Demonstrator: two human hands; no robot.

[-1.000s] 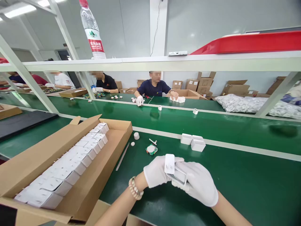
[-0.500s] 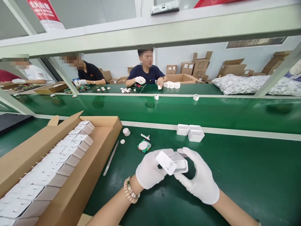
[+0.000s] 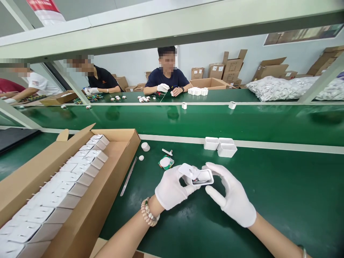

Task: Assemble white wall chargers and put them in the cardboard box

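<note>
One white, round-cornered case (image 3: 206, 176), lid (image 3: 189, 171) askew, is gripped by left fingers (image 3: 190, 190); right fingers (image 3: 215, 196) spread.

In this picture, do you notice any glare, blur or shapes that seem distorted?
Head view: dark patches, probably reflections, on the long glossy green strip; head view: the white-gloved left hand looks fairly sharp; head view: the long pale shelf beam slopes, perhaps from lens distortion or camera tilt.

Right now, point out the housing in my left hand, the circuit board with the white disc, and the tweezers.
Housing (image 3: 205, 183): head view, lower rim of its open end.
Circuit board (image 3: 165, 162): head view, the white disc on it.
Tweezers (image 3: 129, 176): head view, middle of their length.
</note>
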